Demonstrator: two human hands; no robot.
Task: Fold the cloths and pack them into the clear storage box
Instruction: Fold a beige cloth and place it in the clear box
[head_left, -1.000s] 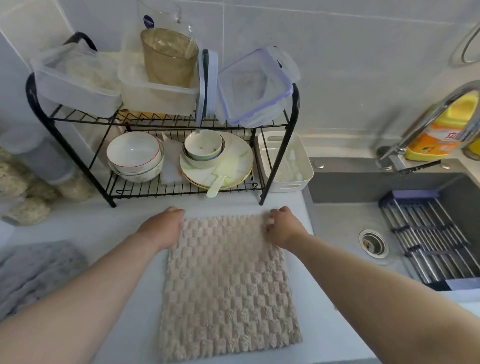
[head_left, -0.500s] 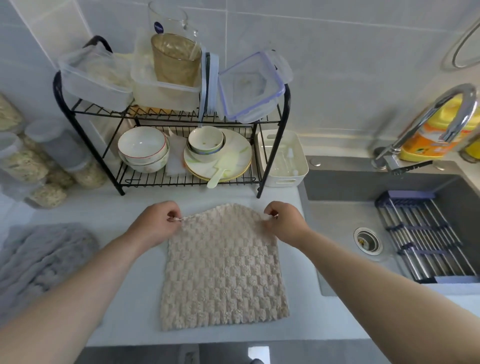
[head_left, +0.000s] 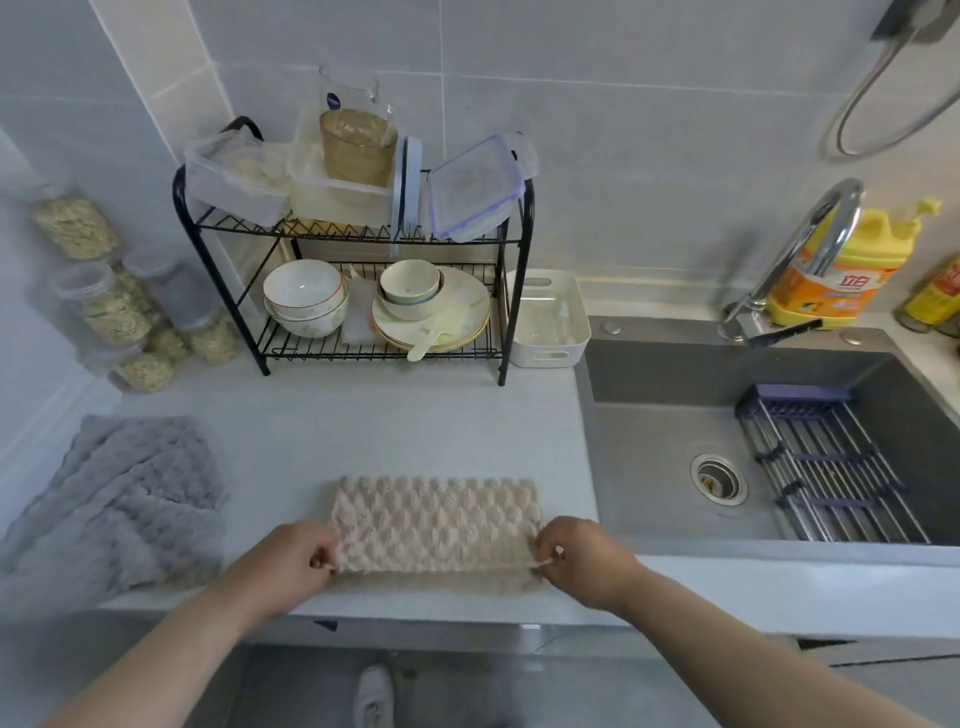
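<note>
A beige checked cloth (head_left: 435, 522) lies folded in half near the counter's front edge. My left hand (head_left: 295, 560) pinches its near left corner and my right hand (head_left: 581, 557) pinches its near right corner, holding the top layer down on the bottom edge. A grey fluffy cloth (head_left: 122, 496) lies crumpled at the counter's left. Clear storage boxes (head_left: 236, 179) stand on the top shelf of the black rack (head_left: 511, 291), one clear lidded box (head_left: 475, 189) leaning on its side there.
Bowls (head_left: 305, 296) and plates (head_left: 457, 317) fill the rack's lower shelf. A white basket (head_left: 550, 353) stands beside it. The grey sink (head_left: 660, 431) with tap (head_left: 800, 244) and a drying grid (head_left: 826, 467) is on the right. Jars (head_left: 109, 306) line the left wall.
Both hands pulled the cloth's far edge toward me over the near edge, so the cloth went from flat to folded in half. The view also pulled back.
</note>
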